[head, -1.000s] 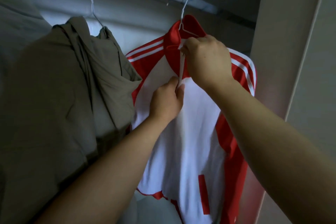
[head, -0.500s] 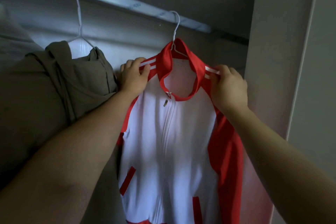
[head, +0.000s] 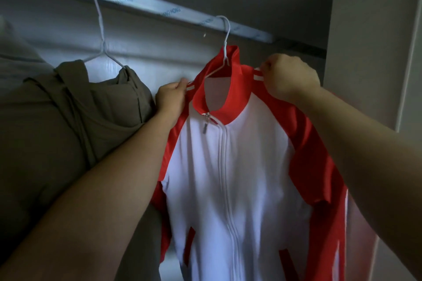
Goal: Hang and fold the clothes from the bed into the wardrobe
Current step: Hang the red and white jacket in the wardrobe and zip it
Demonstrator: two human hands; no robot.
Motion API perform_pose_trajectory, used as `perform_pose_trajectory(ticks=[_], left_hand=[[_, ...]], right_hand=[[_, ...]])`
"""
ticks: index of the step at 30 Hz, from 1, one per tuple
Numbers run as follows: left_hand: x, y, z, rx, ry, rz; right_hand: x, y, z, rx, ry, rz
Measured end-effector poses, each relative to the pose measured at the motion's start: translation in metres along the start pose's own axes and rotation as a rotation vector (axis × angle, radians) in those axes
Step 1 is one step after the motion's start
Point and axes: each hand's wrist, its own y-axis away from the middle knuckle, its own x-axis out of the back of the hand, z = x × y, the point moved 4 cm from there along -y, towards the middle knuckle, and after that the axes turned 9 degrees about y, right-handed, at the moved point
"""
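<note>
A red and white zip jacket (head: 239,166) hangs on a white wire hanger (head: 225,36) from the wardrobe rail (head: 148,4). Its zip is closed up to the red collar. My left hand (head: 172,98) pinches the jacket's left shoulder at the white stripes. My right hand (head: 288,77) pinches the right shoulder stripes beside the collar. Both arms reach up from the bottom of the view.
An olive-green garment (head: 68,121) hangs on a second white wire hanger (head: 100,29) to the left, touching my left forearm. The wardrobe's side panel (head: 365,52) stands close on the right of the jacket. The wardrobe's back wall is behind.
A second ago my hands were at the zip and collar in the jacket's middle. They then moved apart to the two shoulders, where they still grip, the right one now raised slightly.
</note>
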Motion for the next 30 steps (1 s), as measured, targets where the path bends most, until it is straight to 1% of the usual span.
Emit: perform_pose_trajectory(ticks=[1,2,4,6,7,8,9,10,11,13,14,16,20,24,27,30], left_hand=[[0.002,-0.002,0.001,0.003,-0.059,0.018],[0.005,-0.006,0.001,-0.001,-0.167,0.015],[0.014,-0.009,0.0,0.023,-0.348,-0.017],[0.031,-0.009,-0.01,0.15,-0.368,0.02],[0.039,-0.01,-0.015,0.186,-0.419,0.033],[0.045,-0.008,-0.016,0.186,-0.463,0.05],[0.047,-0.008,-0.015,0.164,-0.516,0.063],[0.046,-0.006,-0.01,0.14,-0.52,0.075],[0.041,-0.004,-0.002,0.078,-0.513,0.07],[0.024,0.003,0.018,-0.127,-0.492,0.001],[0.014,0.005,0.025,-0.196,-0.463,-0.041],[-0.001,0.012,0.036,-0.273,-0.463,-0.094],[-0.009,0.008,0.041,-0.251,-0.524,-0.104],[-0.023,0.011,0.056,-0.272,-0.596,-0.108],[-0.026,0.01,0.062,-0.283,-0.634,-0.116],[-0.023,0.003,0.062,-0.271,-0.674,-0.14]], right_hand=[[0.001,-0.002,0.002,-0.018,-0.017,-0.032],[0.001,-0.003,0.006,-0.037,-0.03,-0.048],[0.001,-0.005,0.013,-0.063,-0.058,-0.074],[-0.006,-0.007,0.017,-0.064,-0.105,-0.129],[-0.01,-0.007,0.018,-0.054,-0.124,-0.151],[-0.013,-0.007,0.018,-0.042,-0.132,-0.158],[-0.014,-0.007,0.017,-0.034,-0.135,-0.147],[-0.014,-0.006,0.017,-0.031,-0.139,-0.129],[-0.015,-0.004,0.017,-0.033,-0.148,-0.112],[-0.016,0.002,0.015,-0.03,-0.174,-0.1],[-0.017,0.005,0.014,-0.009,-0.175,-0.091],[-0.018,0.014,0.013,0.059,-0.152,-0.046],[-0.016,0.024,0.018,0.153,-0.182,0.019],[-0.022,0.025,0.012,0.141,-0.179,0.041],[-0.03,0.027,0.013,0.1,-0.121,0.052],[-0.033,0.029,0.02,0.099,-0.06,0.052]])
